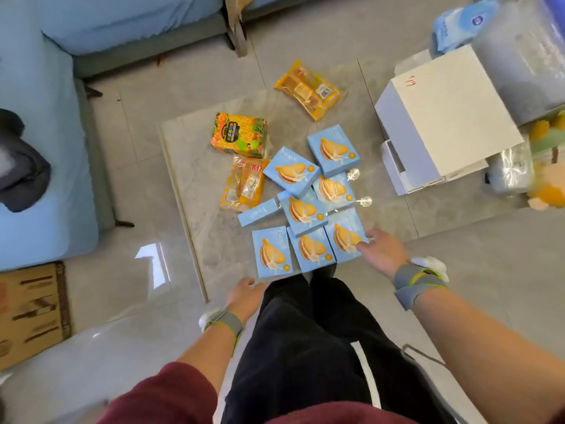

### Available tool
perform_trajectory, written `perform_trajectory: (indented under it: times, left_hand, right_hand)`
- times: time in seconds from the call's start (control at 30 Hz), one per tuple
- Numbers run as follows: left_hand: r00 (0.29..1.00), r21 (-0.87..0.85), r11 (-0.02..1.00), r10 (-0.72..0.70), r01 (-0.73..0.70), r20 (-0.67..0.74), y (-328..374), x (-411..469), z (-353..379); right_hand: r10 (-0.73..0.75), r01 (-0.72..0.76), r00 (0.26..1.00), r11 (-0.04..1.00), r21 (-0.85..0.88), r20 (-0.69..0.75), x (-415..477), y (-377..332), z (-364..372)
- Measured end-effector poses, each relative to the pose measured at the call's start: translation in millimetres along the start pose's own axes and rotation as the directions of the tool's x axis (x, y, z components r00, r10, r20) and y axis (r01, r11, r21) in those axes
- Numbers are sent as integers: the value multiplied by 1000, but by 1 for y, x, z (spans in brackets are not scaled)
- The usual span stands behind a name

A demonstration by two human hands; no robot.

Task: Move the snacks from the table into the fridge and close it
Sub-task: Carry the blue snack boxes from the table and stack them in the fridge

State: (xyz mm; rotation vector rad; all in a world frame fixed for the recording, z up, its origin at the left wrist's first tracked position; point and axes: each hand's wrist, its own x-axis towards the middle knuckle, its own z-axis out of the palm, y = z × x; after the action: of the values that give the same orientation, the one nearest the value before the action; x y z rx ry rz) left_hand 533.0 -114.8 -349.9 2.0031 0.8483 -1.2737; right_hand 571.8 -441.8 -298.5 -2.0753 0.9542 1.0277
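Note:
Several light blue snack boxes lie on the low marble table; the nearest three are at the front edge, among them one at the right and one at the left. Orange packets lie farther back: a printed one, a clear-windowed one and another. My right hand reaches over the table's front edge, fingers apart, fingertips touching the right front box. My left hand hangs by my leg just off the table's near edge, holding nothing, fingers loosely curled.
A white box with an open drawer stands at the table's right, with plastic-wrapped bundles beyond it. A blue sofa runs along the left. A wooden crate sits at lower left. No fridge is in view.

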Motion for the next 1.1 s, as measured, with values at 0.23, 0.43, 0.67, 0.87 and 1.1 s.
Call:
perform_trajectory:
  times: [0.23,0.43,0.67,0.87,1.1]
  left_hand:
    - [996,45,995,-91,91,3,-12,63,22]
    - [998,52,997,-60,60,-1,3,110,29]
    - [994,-127,987,-92,98,50,4,157,38]
    - [991,-261,957,-116,128,61,1,177,48]
    - [976,-426,881,-158,207,148,1,171,52]
  right_hand:
    - [165,-164,984,986,-14,61,76,43,37]
    - [265,-266,961,964,0,82,150,72,49]
    - [242,-246,968,967,70,58,189,60,79]
    - [276,-278,960,922,268,46,196,63,95]
    - [269,-290,957,886,362,108,195,68,88]
